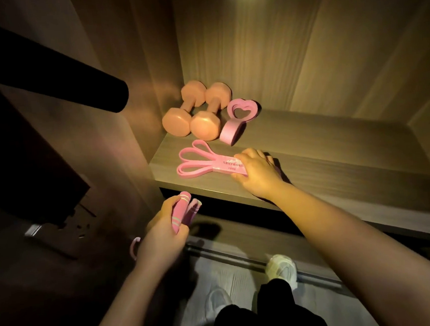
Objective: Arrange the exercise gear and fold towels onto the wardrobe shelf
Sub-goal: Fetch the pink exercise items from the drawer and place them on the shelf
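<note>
So the shelf [311,160] was pretty dim. Two dumbbells [194,113] lay side by side in the back left corner, touching each other. A pink heart ring [238,114] sat just beside them on the right. In front of those, the bands [201,161] lay flat on the shelf near its front edge, loops fanned out to the left.

The right hand [257,172] was on the bands' labelled end, fingers curled over the top and thumb pinching the near edge. The left hand [162,231] hung below the shelf edge, fingers wrapped around two pink striped handles [183,211]. They were probably jump-rope handles, but the light was too poor to be sure. A pink cord [135,247] looped out beside that wrist. Pale shoes [281,267] showed on the floor below.
</note>
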